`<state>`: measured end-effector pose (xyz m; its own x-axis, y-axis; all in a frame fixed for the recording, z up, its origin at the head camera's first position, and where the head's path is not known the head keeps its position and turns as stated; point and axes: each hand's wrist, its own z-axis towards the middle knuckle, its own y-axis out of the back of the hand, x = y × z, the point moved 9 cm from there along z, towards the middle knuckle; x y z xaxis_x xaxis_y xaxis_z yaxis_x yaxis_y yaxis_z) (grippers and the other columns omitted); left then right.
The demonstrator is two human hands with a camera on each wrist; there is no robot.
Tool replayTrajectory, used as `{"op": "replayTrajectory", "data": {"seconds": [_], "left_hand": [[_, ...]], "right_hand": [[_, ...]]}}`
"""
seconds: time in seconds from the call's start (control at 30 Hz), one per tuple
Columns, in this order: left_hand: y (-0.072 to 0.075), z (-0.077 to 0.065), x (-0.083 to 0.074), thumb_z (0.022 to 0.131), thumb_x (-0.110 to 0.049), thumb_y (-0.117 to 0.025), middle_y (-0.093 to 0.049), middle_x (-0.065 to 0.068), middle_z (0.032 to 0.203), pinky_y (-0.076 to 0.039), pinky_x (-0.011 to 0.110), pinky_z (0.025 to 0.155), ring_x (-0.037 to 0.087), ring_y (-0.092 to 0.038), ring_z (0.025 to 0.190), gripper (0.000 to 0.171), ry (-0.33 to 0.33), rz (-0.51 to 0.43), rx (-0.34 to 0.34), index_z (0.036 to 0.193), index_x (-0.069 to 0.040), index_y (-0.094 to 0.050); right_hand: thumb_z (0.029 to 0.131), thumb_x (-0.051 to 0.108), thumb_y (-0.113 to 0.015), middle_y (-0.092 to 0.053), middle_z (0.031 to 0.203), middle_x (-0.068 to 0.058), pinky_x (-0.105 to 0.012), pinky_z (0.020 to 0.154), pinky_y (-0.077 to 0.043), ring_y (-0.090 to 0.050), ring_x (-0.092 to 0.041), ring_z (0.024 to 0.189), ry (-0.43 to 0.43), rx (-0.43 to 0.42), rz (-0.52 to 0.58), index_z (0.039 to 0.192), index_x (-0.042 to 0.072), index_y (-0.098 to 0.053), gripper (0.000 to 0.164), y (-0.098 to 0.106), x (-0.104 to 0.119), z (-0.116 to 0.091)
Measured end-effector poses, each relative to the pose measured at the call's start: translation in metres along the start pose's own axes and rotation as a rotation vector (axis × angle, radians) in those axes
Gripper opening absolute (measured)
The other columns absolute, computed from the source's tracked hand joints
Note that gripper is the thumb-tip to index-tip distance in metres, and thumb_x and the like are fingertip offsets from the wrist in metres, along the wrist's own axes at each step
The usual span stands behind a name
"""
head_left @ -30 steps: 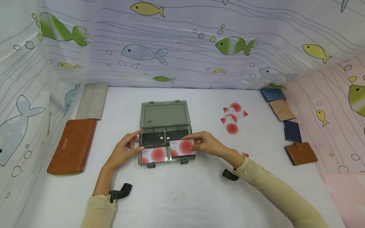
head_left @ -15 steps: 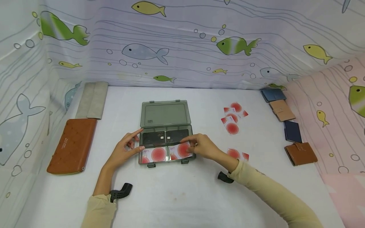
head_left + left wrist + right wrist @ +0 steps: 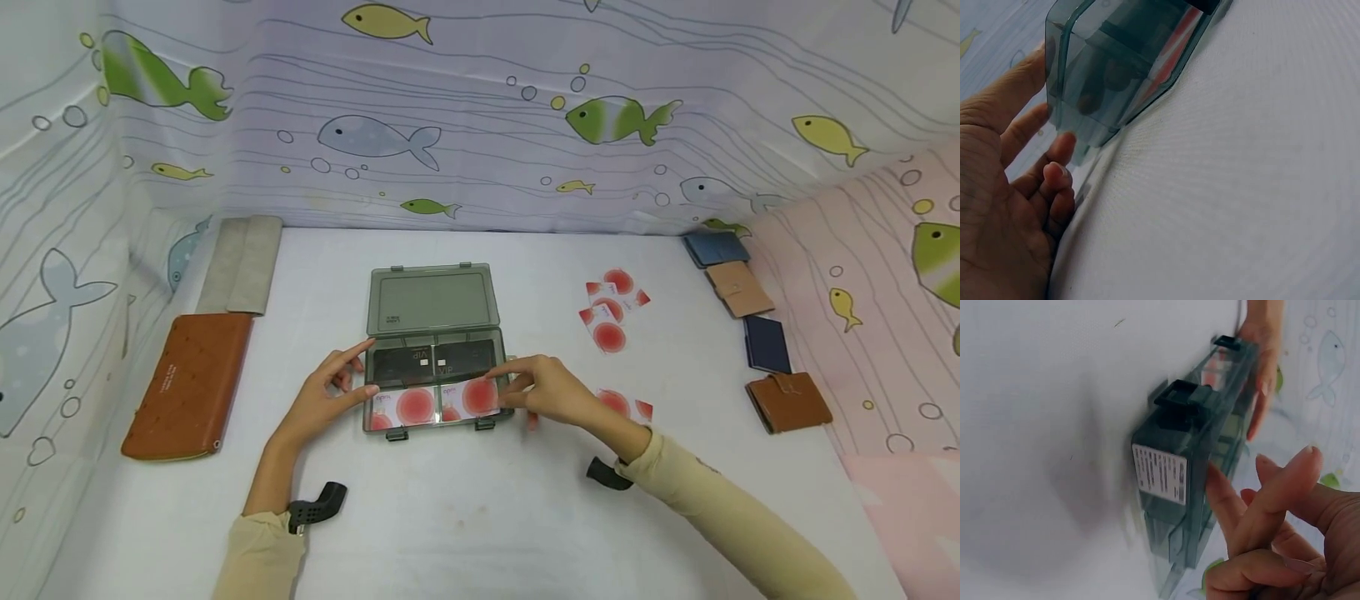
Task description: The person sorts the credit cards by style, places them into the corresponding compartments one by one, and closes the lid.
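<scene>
A green translucent storage box [image 3: 432, 300] lies with its lid folded back in the head view. Its two rear compartments hold dark VIP cards [image 3: 467, 360], and the two front ones hold white-and-red cards. My left hand [image 3: 322, 396] steadies the box's left side, index finger and thumb against its rim. Over the right edge hovers my right hand [image 3: 551, 389], its fingertips close to the front-right card [image 3: 471, 399] that lies inside. In the right wrist view the fingers are loosely bent with no card between them, beside the box's labelled end wall [image 3: 1160, 474].
Right of the box lie overlapping red-and-white cards [image 3: 607, 310], with more cards [image 3: 615, 403] nearer, partly behind the right forearm. A brown wallet [image 3: 191, 386] and a grey case [image 3: 240, 265] sit at left. Several small card holders [image 3: 791, 402] line the right edge.
The front-right card has gone down from the right hand into its compartment and been let go. The right hand has since drawn back slightly to the right. The left hand stays put.
</scene>
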<state>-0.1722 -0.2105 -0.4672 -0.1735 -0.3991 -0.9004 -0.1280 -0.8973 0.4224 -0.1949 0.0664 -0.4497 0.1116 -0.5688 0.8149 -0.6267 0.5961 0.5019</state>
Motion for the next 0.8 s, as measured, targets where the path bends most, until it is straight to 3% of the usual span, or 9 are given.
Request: {"op": "replayTrajectory", "data": {"seconds": [0.13,0.23,0.43,0.63,0.8], "left_hand": [[-0.001,0.0,0.003,0.085,0.002,-0.073,-0.048,0.018,0.104,-0.035,0.032,0.07,0.029,-0.035,0.076,0.063,0.003,0.002,0.002,0.144,0.002,-0.049],[-0.002,0.001,0.011,0.085,0.002,-0.073,-0.048,0.02,0.105,-0.035,0.031,0.07,0.029,-0.036,0.076,0.064,-0.001,0.015,-0.002,0.144,0.002,-0.048],[-0.003,0.004,0.035,0.085,-0.001,-0.075,-0.049,0.013,0.107,-0.035,0.026,0.07,0.02,-0.036,0.075,0.068,-0.008,0.05,-0.013,0.147,-0.007,-0.048],[-0.004,0.004,0.04,0.087,-0.008,-0.076,-0.048,0.006,0.107,-0.035,0.025,0.071,0.014,-0.036,0.075,0.067,0.009,0.028,-0.003,0.148,-0.015,-0.049],[-0.003,0.004,0.041,0.086,-0.007,-0.077,-0.047,0.003,0.106,-0.034,0.025,0.071,0.014,-0.037,0.075,0.068,0.019,0.023,-0.006,0.148,-0.017,-0.049]], "right_hand": [[0.09,0.006,-0.07,-0.075,0.091,-0.009,-0.031,0.05,-0.046,-0.059,-0.035,0.046,0.012,-0.004,0.062,0.126,0.007,-0.068,0.036,0.012,-0.007,-0.012],[0.088,0.005,-0.071,-0.074,0.087,-0.008,-0.027,0.046,-0.041,-0.053,-0.031,0.046,0.003,-0.049,0.068,0.125,0.006,-0.068,0.037,0.028,-0.022,-0.023],[0.085,0.011,-0.077,-0.069,0.085,-0.004,-0.021,0.051,-0.037,-0.045,-0.009,0.054,0.003,-0.186,-0.063,0.121,0.005,-0.07,0.037,0.066,-0.071,-0.052],[0.083,0.016,-0.081,-0.062,0.088,-0.005,-0.022,0.055,-0.038,-0.048,-0.01,0.065,-0.033,-0.24,-0.142,0.123,0.004,-0.067,0.045,0.091,-0.12,-0.092],[0.075,0.021,-0.087,-0.058,0.094,-0.006,-0.023,0.064,-0.041,-0.048,-0.015,0.078,-0.063,-0.28,-0.233,0.12,0.005,-0.067,0.052,0.101,-0.141,-0.116]]}}
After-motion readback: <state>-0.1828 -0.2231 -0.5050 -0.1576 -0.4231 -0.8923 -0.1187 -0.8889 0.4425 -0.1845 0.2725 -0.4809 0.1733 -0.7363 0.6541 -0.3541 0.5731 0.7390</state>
